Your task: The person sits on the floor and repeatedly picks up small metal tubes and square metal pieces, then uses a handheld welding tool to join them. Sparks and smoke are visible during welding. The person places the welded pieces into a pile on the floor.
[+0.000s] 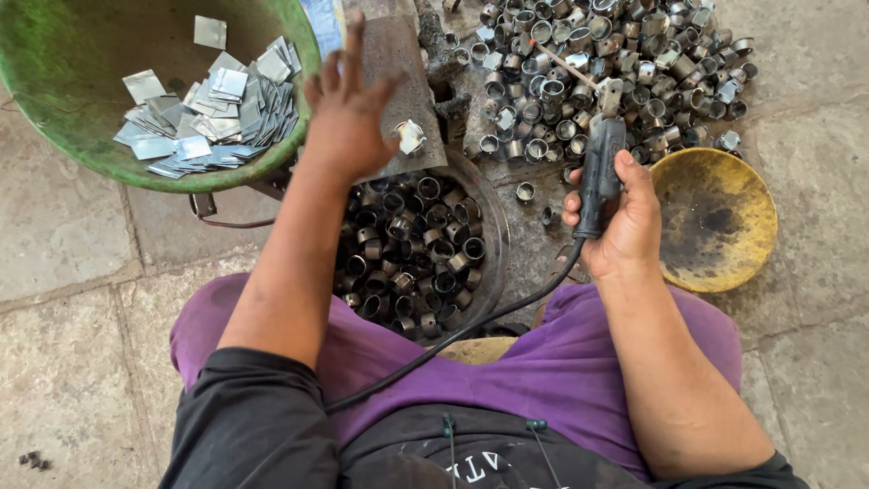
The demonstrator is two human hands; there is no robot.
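Observation:
My left hand (348, 109) is lifted with its fingers spread and holds nothing. It hovers over a flat metal block (398, 54). A small bent metal ring (410, 136) sits just right of its thumb; whether it rests on the block or is in the air I cannot tell. My right hand (620, 217) grips the black handle of a welding tool (599, 167) with a thin rod (566, 65) at its tip, pointing at a pile of metal rings (597, 63) on the floor. A black cable (471, 326) runs from the handle across my lap.
A green basin (63, 109) at the upper left holds several flat metal squares (213, 109). A round pan (493, 226) between my knees is full of dark rings (412, 244). A yellow dish (724, 217) lies right of my right hand. The floor is stone slabs.

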